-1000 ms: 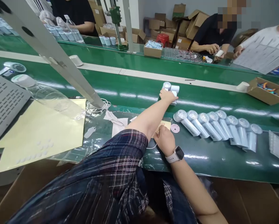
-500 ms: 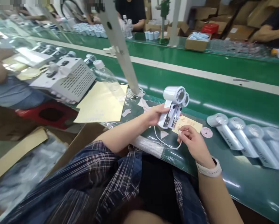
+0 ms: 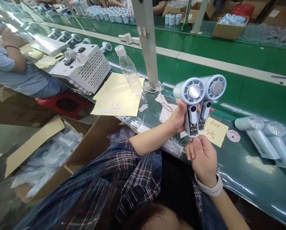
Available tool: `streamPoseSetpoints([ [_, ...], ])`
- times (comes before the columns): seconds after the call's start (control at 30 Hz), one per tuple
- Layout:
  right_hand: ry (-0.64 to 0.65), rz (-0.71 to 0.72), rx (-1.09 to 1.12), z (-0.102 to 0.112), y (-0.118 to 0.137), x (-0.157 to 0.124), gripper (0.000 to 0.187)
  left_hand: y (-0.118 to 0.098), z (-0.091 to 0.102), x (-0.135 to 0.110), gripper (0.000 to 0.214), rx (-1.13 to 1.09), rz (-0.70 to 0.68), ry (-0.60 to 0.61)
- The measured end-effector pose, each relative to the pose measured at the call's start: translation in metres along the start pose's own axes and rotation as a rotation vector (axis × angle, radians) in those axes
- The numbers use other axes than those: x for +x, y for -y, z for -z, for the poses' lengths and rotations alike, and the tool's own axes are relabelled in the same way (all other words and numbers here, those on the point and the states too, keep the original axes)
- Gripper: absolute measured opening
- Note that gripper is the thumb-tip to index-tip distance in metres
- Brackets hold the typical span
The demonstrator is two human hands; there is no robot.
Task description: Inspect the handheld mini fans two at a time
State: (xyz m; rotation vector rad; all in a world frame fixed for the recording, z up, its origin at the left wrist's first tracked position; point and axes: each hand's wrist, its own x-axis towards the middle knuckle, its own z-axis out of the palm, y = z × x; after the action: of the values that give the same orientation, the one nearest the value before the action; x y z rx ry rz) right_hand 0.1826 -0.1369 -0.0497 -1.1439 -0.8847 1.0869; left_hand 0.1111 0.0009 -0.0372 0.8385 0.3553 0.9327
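My left hand (image 3: 178, 118) is wrapped round the handles of two white handheld fans (image 3: 198, 101), held side by side with their round heads up and facing me. Just below them, my right hand (image 3: 201, 155) has its fingers curled and a thumb at the bottom of the fan handles; what it pinches is hidden, and an earlier frame shows it holding a thin white cable there. A white watch sits on that wrist. Under the fans a yellow note (image 3: 216, 131) lies on the green bench (image 3: 243, 174).
Finished fans (image 3: 258, 134) lie in a row at the right. A water bottle (image 3: 129, 68), yellow sheets (image 3: 119, 95), a grey post (image 3: 147, 41) and a white perforated box (image 3: 89, 68) stand to the left. An open carton (image 3: 49, 156) sits by my knee. A seated person (image 3: 13, 68) is at far left.
My left hand pulled the two fans off the far belt and raised them close to me. My right hand rose from the bench to the fan handles. The camera swung left.
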Motion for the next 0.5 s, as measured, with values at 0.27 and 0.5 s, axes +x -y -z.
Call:
streamPoseSetpoints([
  [0.27, 0.132, 0.181, -0.403, 0.009, 0.008, 0.004, 0.035, -0.009, 0.003, -0.006, 0.091, -0.15, -0.003, -0.029],
  [0.5, -0.058, 0.103, -0.238, 0.001, -0.001, 0.007, 0.036, -0.015, 0.009, -0.012, 0.1, -0.104, 0.033, -0.066],
])
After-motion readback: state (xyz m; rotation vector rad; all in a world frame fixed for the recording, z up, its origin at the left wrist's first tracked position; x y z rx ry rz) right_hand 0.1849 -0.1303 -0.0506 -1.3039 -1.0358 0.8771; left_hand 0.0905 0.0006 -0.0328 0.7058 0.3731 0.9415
